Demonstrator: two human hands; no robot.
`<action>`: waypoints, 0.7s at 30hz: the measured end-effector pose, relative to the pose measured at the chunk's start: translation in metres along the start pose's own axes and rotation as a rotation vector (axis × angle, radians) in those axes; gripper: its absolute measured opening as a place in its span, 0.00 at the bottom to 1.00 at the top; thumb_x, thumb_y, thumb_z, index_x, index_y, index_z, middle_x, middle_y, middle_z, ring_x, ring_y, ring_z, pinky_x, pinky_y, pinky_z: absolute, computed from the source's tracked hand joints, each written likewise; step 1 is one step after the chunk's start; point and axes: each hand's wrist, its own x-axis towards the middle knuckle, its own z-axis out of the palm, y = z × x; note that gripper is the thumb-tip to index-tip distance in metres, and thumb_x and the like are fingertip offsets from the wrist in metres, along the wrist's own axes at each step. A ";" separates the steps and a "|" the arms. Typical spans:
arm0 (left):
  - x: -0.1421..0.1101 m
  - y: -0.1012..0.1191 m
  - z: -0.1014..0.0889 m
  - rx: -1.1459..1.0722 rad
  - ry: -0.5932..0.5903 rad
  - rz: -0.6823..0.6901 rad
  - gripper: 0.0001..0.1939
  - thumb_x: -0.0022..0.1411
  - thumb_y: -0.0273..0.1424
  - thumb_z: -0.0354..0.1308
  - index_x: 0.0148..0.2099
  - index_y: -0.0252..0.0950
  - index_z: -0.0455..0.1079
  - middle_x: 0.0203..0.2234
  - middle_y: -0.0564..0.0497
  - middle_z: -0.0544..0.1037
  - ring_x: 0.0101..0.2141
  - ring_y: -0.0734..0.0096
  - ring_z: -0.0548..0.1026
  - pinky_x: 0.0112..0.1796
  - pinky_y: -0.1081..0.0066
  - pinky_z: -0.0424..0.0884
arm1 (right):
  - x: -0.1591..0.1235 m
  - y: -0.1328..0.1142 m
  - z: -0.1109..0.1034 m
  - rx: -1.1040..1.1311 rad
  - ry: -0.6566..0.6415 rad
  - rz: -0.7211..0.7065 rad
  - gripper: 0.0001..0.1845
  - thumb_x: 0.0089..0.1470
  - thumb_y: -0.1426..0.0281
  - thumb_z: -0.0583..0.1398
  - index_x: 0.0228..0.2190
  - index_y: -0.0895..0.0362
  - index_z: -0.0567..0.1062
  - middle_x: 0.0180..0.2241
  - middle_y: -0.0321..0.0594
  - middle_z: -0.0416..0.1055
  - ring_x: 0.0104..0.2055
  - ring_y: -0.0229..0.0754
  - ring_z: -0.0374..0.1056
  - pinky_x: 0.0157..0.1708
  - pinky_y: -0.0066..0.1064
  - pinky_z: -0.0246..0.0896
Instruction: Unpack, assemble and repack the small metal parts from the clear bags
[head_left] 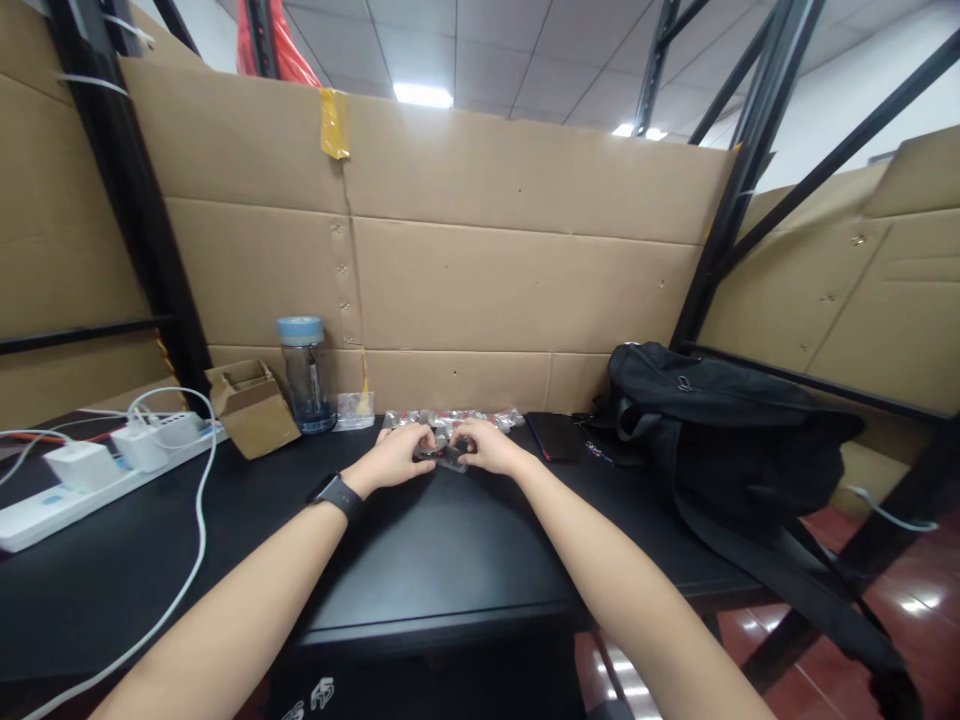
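Both my arms reach forward over a black table (450, 560). My left hand (401, 455), with a black watch on its wrist, and my right hand (487, 447) meet at the table's far middle. Their fingers are curled and pinched together on a small dark object (448, 457) held between them; I cannot make out what it is. Just behind the hands lies a row of small clear plastic bags (457, 419) with red and dark bits inside.
A black backpack (712, 420) sits at the right, a flat black case (555, 436) beside it. A blue-lidded bottle (306, 375) and a small cardboard box (251, 405) stand at the back left. A white power strip (90, 480) with chargers and cables lies far left. Cardboard walls surround the table.
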 end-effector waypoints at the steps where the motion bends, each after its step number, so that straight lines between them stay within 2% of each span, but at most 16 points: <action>1: 0.001 -0.001 0.001 -0.022 -0.003 0.011 0.09 0.61 0.37 0.60 0.42 0.40 0.70 0.40 0.50 0.80 0.43 0.60 0.76 0.46 0.64 0.66 | 0.001 0.000 0.002 0.006 0.002 0.000 0.13 0.47 0.79 0.68 0.37 0.57 0.79 0.39 0.38 0.73 0.32 0.35 0.66 0.37 0.27 0.61; 5: 0.004 -0.010 -0.001 -0.129 0.009 0.004 0.08 0.63 0.39 0.56 0.37 0.40 0.71 0.34 0.52 0.80 0.38 0.64 0.77 0.44 0.67 0.68 | 0.005 -0.001 0.008 0.078 0.073 0.001 0.01 0.52 0.75 0.67 0.29 0.58 0.80 0.31 0.37 0.75 0.34 0.38 0.68 0.41 0.29 0.62; 8: 0.004 -0.018 -0.003 -0.344 0.010 -0.036 0.10 0.63 0.40 0.56 0.36 0.39 0.68 0.34 0.50 0.81 0.38 0.63 0.78 0.44 0.65 0.70 | 0.006 0.000 0.009 0.229 0.128 0.072 0.02 0.53 0.73 0.65 0.28 0.59 0.79 0.30 0.37 0.77 0.33 0.38 0.70 0.40 0.29 0.63; 10: 0.004 -0.019 -0.002 -0.493 -0.028 -0.009 0.12 0.62 0.41 0.58 0.38 0.38 0.66 0.36 0.48 0.81 0.40 0.63 0.79 0.45 0.64 0.71 | 0.006 0.001 0.008 0.313 0.137 0.141 0.03 0.52 0.71 0.66 0.28 0.59 0.79 0.29 0.37 0.77 0.31 0.38 0.70 0.37 0.29 0.64; 14: 0.002 -0.012 0.003 -0.479 -0.070 0.109 0.24 0.50 0.40 0.70 0.47 0.39 0.68 0.40 0.48 0.81 0.43 0.62 0.79 0.48 0.63 0.71 | 0.005 -0.001 0.004 0.397 0.114 0.193 0.09 0.48 0.65 0.68 0.28 0.60 0.79 0.26 0.37 0.76 0.29 0.38 0.70 0.33 0.28 0.63; 18: 0.005 -0.008 0.007 -0.454 0.021 0.065 0.14 0.58 0.39 0.63 0.43 0.38 0.70 0.35 0.49 0.83 0.39 0.63 0.80 0.47 0.64 0.71 | 0.004 -0.003 -0.003 0.472 0.035 0.197 0.15 0.45 0.60 0.70 0.29 0.60 0.77 0.28 0.39 0.76 0.28 0.38 0.70 0.30 0.27 0.64; 21: 0.008 -0.015 0.009 -0.483 0.053 -0.044 0.15 0.58 0.40 0.63 0.44 0.38 0.69 0.33 0.50 0.84 0.38 0.62 0.81 0.46 0.63 0.71 | 0.003 0.002 -0.007 0.516 0.035 0.246 0.18 0.44 0.62 0.70 0.35 0.58 0.74 0.28 0.38 0.76 0.26 0.36 0.68 0.25 0.25 0.62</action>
